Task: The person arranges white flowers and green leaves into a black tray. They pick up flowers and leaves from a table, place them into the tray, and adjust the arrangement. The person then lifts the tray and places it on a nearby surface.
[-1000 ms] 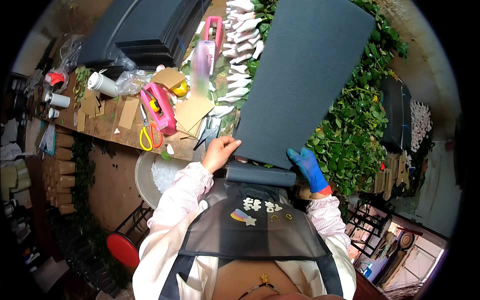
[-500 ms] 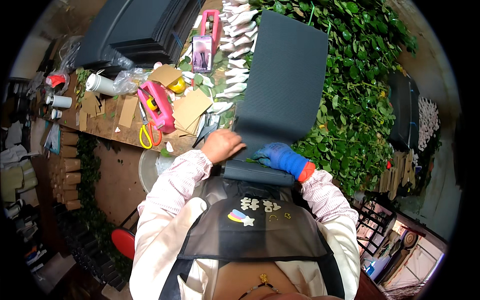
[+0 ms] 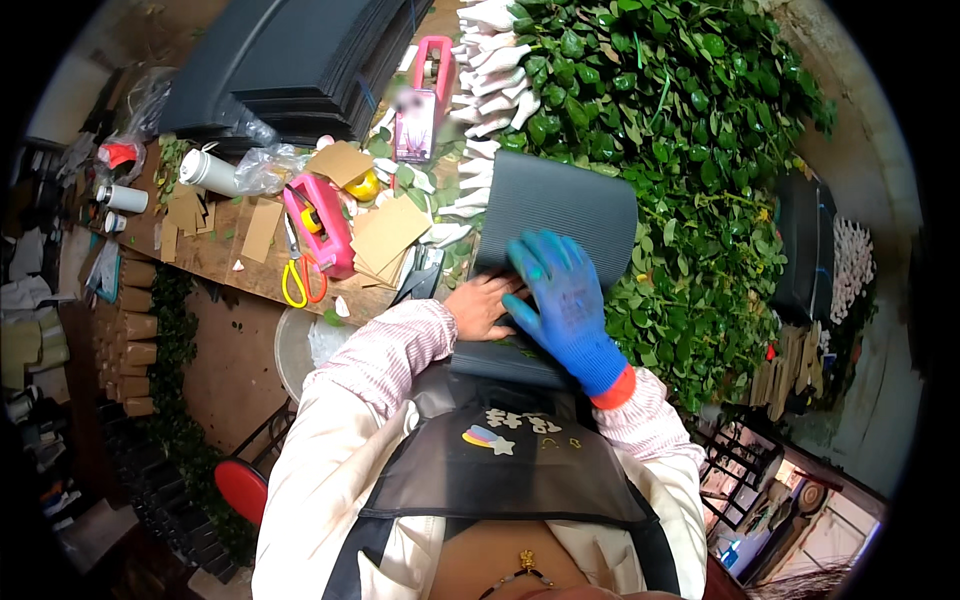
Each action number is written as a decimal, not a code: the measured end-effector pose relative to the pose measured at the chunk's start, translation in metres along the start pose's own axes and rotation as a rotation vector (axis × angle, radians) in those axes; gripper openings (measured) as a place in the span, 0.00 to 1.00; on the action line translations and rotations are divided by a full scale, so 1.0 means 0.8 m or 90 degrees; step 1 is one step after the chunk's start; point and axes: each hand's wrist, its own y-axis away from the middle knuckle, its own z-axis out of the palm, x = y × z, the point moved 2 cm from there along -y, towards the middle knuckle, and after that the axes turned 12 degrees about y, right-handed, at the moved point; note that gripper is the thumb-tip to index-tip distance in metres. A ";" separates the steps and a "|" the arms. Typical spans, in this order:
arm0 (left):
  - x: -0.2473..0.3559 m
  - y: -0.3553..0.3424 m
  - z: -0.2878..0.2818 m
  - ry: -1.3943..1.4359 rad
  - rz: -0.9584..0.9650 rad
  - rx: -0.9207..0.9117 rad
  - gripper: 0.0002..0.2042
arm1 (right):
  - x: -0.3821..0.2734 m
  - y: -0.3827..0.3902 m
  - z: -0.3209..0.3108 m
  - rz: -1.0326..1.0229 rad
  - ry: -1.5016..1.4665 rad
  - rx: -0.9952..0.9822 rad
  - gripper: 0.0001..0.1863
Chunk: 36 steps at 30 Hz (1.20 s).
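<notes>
A dark grey ribbed sheet [image 3: 560,195] lies in front of me on the table, its near part folded or rolled close to my apron. My bare left hand [image 3: 484,306] lies flat on its left side, fingers stretched out. Over the sheet, my right hand [image 3: 562,300] in a blue glove has its thumb apart and its fingers extended, touching or just above the ribbed surface. The two hands almost meet; bits of green leaf show beneath them, and what else lies there is hidden. White-wrapped flower heads [image 3: 492,90] are lined up past the sheet's upper left edge.
Leafy green stems [image 3: 690,200] fill the right side. To the left are a pink tape dispenser [image 3: 322,228], scissors [image 3: 297,275], brown cardboard pieces [image 3: 388,235], a white cup [image 3: 208,170] and a phone [image 3: 415,127]. A stack of dark sheets [image 3: 300,75] stands behind them.
The sheet's far end has come nearer to me, uncovering more flower heads and leaves. My right hand has moved forward and opened out; my left has shifted right.
</notes>
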 end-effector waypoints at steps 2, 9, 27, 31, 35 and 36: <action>-0.005 0.003 0.008 -0.051 0.053 0.058 0.32 | 0.011 -0.019 0.030 0.064 0.082 -0.095 0.23; -0.012 0.004 0.020 -0.023 0.004 0.002 0.33 | 0.027 -0.062 0.075 0.032 0.018 -0.514 0.34; -0.024 0.001 0.014 0.238 -0.088 -0.002 0.34 | -0.110 -0.116 0.116 -0.174 0.048 -0.107 0.12; -0.003 0.000 -0.011 0.241 -0.129 -0.055 0.34 | -0.065 -0.053 0.029 -0.032 -0.205 -0.110 0.15; 0.040 -0.005 -0.086 0.264 -0.231 -0.152 0.34 | -0.025 0.025 0.041 0.188 -0.233 -0.383 0.23; 0.043 -0.008 -0.088 0.270 -0.239 -0.171 0.34 | -0.024 0.022 0.035 0.196 -0.234 -0.356 0.23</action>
